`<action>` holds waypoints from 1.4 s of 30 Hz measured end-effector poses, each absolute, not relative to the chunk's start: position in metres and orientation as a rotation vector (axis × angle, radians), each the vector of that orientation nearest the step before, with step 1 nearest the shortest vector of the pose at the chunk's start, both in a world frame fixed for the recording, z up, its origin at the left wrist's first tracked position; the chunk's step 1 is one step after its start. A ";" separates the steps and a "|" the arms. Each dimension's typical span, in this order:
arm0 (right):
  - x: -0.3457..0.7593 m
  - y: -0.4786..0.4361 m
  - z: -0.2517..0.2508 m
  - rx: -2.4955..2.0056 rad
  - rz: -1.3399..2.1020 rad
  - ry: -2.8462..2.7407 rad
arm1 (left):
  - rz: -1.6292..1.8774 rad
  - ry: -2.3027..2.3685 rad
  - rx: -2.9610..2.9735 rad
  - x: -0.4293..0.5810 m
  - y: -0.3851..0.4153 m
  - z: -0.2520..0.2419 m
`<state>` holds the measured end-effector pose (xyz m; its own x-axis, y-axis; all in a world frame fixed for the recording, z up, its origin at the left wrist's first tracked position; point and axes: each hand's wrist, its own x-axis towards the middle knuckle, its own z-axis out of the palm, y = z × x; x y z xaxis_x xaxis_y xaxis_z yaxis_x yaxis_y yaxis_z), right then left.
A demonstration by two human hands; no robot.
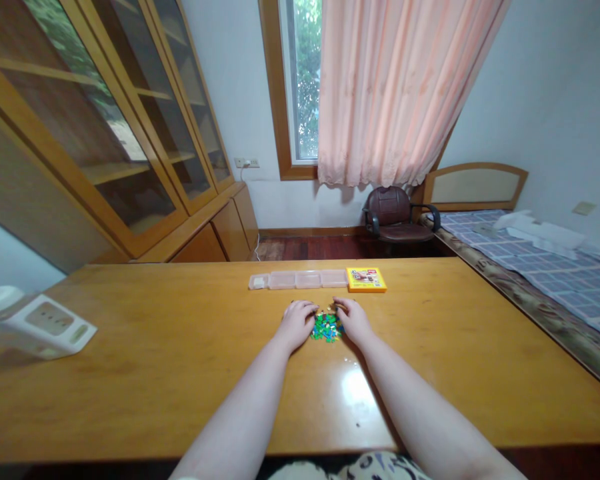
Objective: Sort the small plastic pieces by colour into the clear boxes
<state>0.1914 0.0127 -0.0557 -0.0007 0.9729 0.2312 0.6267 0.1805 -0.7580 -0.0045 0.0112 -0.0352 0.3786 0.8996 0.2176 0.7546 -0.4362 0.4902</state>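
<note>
A heap of small green, blue and white plastic pieces (326, 327) lies on the wooden table (190, 373). My left hand (299, 322) rests at the heap's left edge, palm down, its fingers curved loosely over the far side. On the opposite edge is my right hand (354, 318), fingers bent toward the pieces. A few brown and yellowish bits show between the fingertips. Whether either hand pinches a single piece is too small to make out. Beyond the hands, a row of clear compartment trays (307, 279) meets a yellow box (367, 280) with a printed picture.
A white appliance (55, 325) stands on the table's left side. Behind the table are a glass-door cabinet (145, 107), a brown armchair (395, 217) and a pink curtain (390, 87). A bed (530, 253) with a checked cover runs along the right.
</note>
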 end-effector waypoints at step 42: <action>0.185 -0.003 -0.042 -1.757 0.302 -2.185 | 0.482 1.459 2.487 -0.004 0.007 -0.040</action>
<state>0.1849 -0.0027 -0.0417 -0.1924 0.9746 0.1149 0.9070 0.2213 -0.3583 -0.0042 0.0070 -0.0399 0.4541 0.8747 0.1693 0.8032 -0.4842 0.3470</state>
